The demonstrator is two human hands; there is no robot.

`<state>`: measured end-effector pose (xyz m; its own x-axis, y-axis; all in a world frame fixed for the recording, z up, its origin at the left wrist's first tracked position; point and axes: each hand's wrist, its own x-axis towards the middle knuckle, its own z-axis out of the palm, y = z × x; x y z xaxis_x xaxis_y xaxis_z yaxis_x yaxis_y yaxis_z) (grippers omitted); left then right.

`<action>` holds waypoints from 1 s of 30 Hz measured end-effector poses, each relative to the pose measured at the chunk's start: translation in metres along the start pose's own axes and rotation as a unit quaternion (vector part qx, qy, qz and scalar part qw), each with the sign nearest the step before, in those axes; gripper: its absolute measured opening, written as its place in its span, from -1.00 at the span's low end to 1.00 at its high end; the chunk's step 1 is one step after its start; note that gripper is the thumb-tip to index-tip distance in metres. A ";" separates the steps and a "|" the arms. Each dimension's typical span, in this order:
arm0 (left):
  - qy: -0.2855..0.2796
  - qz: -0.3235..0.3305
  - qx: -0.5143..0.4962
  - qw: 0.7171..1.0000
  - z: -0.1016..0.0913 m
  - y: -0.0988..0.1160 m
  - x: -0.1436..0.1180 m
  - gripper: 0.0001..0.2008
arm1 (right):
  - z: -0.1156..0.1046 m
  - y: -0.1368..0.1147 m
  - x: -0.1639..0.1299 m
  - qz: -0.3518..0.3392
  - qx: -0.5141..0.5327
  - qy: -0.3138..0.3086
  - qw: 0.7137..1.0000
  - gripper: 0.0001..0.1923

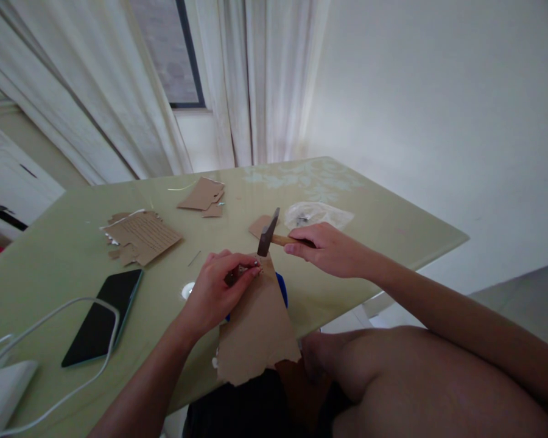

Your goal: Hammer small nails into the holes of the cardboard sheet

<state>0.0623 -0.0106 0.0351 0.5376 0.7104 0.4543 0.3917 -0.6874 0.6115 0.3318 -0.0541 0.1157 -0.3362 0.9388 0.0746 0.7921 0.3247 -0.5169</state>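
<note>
Main workpiece: a sheet of brown cardboard point(261, 331), plain-faced, narrow at the far end and widening toward the person. Near end torn and wavy, with white flecks at its left side; small dark dots cluster at the narrow end. It lies at the near edge of the tabletop point(402, 234), broad end overhanging. A blue object point(282, 288) shows beneath it on both sides; form mostly hidden.

Left hand point(215, 285): thumb and forefinger pinched together over the dotted end; anything between them too small to make out. Right hand point(325, 248): fingers wrapped around the wooden handle of a hammer point(267, 236). Dark metal head tilted, just beside the left fingertips; contact with the cardboard cannot be told.

Edges and room: bare tabletop extends from the right forearm to the right corner, and from the clear plastic bag point(320, 215) toward the far corner. A small cardboard piece point(258, 226) sits just beyond the hammer. Left side tighter: torn cardboard with lines of writing point(145, 237), a thin dark rod point(194, 258), and a smartphone point(104, 319) crossed by a white cable point(87, 298). Further cardboard scraps point(201, 194) near the far edge.
</note>
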 end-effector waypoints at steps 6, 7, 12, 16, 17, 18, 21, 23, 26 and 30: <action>-0.004 0.001 0.008 1.000 0.000 -0.002 -0.001 -0.83 | -0.012 -0.008 -0.005 -0.005 0.009 0.021 1.000 -0.57; -0.005 0.000 0.010 1.000 0.001 -0.002 -0.002 -0.83 | -0.014 -0.010 -0.006 -0.005 0.012 0.027 1.000 -0.56; -0.006 -0.008 0.014 1.000 0.001 -0.001 -0.001 -0.81 | -0.020 -0.019 -0.010 -0.014 0.024 0.044 0.999 -0.53; -0.003 -0.006 0.006 1.000 0.000 0.000 0.000 -0.81 | -0.020 -0.021 -0.011 -0.018 0.018 0.037 0.999 -0.56; -0.002 -0.005 0.004 1.000 0.000 0.000 0.000 -0.81 | -0.019 -0.021 -0.011 -0.017 0.016 0.035 0.999 -0.57; -0.001 -0.005 0.003 1.000 0.000 -0.001 0.000 -0.82 | -0.019 -0.021 -0.010 -0.016 0.015 0.034 0.999 -0.57; -0.001 -0.005 0.001 1.000 0.000 -0.001 0.000 -0.83 | -0.018 -0.020 -0.010 -0.015 0.015 0.034 0.999 -0.57; -0.001 -0.005 0.000 1.000 0.001 -0.001 -0.001 -0.84 | -0.018 -0.019 -0.009 -0.015 0.016 0.034 0.999 -0.57; -0.003 -0.005 -0.001 1.000 0.001 0.001 0.000 -0.84 | -0.018 -0.019 -0.009 -0.013 0.020 0.032 0.999 -0.56; -0.008 -0.009 0.006 1.000 0.001 0.001 -0.001 -0.84 | -0.017 -0.017 -0.010 -0.016 0.016 0.025 0.999 -0.56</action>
<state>0.0630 -0.0119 0.0347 0.5423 0.7204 0.4323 0.4106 -0.6762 0.6117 0.3306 -0.0671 0.1382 -0.3348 0.9329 0.1329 0.7646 0.3514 -0.5403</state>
